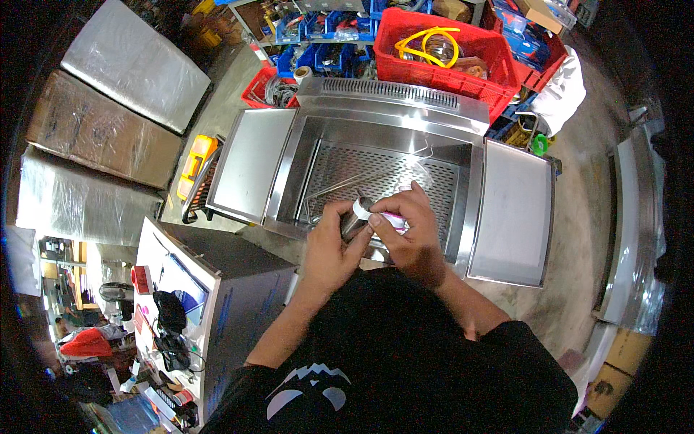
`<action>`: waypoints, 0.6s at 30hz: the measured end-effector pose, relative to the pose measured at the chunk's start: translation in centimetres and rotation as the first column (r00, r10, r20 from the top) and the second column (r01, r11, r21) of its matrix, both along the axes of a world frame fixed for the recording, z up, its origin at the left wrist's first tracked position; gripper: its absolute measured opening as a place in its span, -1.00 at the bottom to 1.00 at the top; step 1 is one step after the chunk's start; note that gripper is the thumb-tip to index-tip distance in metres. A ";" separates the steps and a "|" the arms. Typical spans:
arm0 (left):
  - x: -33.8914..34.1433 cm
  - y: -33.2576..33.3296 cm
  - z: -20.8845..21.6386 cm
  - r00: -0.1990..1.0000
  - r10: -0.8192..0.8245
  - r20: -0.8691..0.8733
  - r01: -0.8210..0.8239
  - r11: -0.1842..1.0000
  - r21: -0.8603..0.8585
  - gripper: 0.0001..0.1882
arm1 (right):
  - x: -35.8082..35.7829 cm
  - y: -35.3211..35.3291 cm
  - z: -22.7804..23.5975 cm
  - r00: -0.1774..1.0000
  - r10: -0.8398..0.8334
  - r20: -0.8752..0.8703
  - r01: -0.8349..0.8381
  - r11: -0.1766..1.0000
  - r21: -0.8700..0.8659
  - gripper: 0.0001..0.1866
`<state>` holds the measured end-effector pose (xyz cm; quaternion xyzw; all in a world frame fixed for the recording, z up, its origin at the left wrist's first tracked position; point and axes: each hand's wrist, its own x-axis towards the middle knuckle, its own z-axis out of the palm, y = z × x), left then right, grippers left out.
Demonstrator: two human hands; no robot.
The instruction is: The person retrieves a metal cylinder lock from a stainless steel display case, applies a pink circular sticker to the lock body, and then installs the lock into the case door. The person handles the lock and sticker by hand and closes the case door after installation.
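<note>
My left hand (331, 242) is closed around a short metal tube (353, 228). A band of white tape (361, 210) lies at the tube's upper end. My right hand (410, 230) pinches against that end with thumb and fingers, and a small white-and-pink roll (395, 220) shows in its grip. Both hands meet over the front of a stainless steel unit (289, 170) with a deep basin. Inside the basin lie a perforated metal plate (347, 160) and thin bent rods (336, 186). My fingers hide part of the tube and the roll.
Flat steel side panels (249, 165) (512, 217) flank the unit. Behind it stand a red crate (448, 79) with yellow tubing and several blue bins (329, 56). Wrapped boxes (101, 130) line the left, beside a cluttered white-topped table (217, 271). An orange case (195, 166) sits near the left panel.
</note>
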<state>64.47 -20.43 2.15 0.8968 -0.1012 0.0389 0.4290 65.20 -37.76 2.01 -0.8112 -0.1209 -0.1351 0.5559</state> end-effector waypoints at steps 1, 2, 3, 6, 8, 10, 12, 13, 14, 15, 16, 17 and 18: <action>-0.1 -0.3 0.0 0.995 0.014 0.102 -0.013 1.000 -0.006 -0.55 | -0.1 0.1 0.1 1.000 -0.004 0.031 0.004 1.000 -0.002 -0.83; 0.0 -0.2 0.0 0.987 0.023 0.161 -0.028 0.999 0.026 -0.54 | -0.2 0.1 0.3 0.998 -0.013 0.063 0.014 1.000 -0.016 -0.82; 0.1 -0.2 0.0 0.975 0.031 0.221 -0.045 0.997 0.057 -0.53 | -0.3 0.2 0.4 0.995 -0.026 0.092 0.030 0.999 -0.041 -0.80; 0.4 0.2 0.1 0.965 0.081 0.251 -0.104 0.991 0.081 -0.48 | -0.6 0.5 0.8 0.984 -0.077 0.158 0.088 0.994 -0.062 -0.71; 0.6 0.4 0.0 0.962 0.131 0.241 -0.145 0.988 0.045 -0.48 | -0.6 0.7 1.0 0.986 -0.055 0.158 0.062 0.997 -0.036 -0.71; 0.7 0.5 -0.2 0.953 0.132 0.273 -0.154 0.986 0.062 -0.47 | -0.6 0.7 1.1 0.988 -0.051 0.148 0.055 0.998 -0.023 -0.73; 0.6 0.5 -0.4 0.951 0.138 0.276 -0.149 0.989 0.020 -0.47 | -0.6 0.5 1.2 0.992 -0.058 0.111 0.060 0.998 -0.010 -0.77; 0.5 0.4 -0.5 0.954 0.164 0.251 -0.165 0.986 -0.019 -0.49 | -0.7 0.4 1.3 0.992 -0.060 0.108 0.063 0.998 -0.019 -0.79; 0.3 0.3 -0.6 0.955 0.192 0.225 -0.182 0.981 -0.062 -0.51 | -0.8 0.2 1.3 0.992 -0.063 0.106 0.066 0.997 -0.028 -0.81; 0.1 0.2 -0.7 0.956 0.217 0.198 -0.200 0.974 -0.106 -0.52 | -0.8 0.0 1.4 0.992 -0.068 0.106 0.073 0.996 -0.047 -0.82; 0.1 0.2 -0.7 0.962 0.223 0.160 -0.210 0.973 -0.099 -0.54 | -0.7 -0.1 1.4 0.991 -0.064 0.121 0.068 0.997 -0.035 -0.83; 0.0 0.2 -0.7 0.966 0.229 0.121 -0.219 0.972 -0.090 -0.55 | -0.7 -0.1 1.3 0.989 -0.063 0.137 0.068 0.997 -0.031 -0.84; -0.1 0.3 -0.7 0.967 0.236 0.098 -0.229 0.970 -0.084 -0.56 | -0.7 -0.2 1.3 0.986 -0.063 0.152 0.068 0.997 -0.027 -0.84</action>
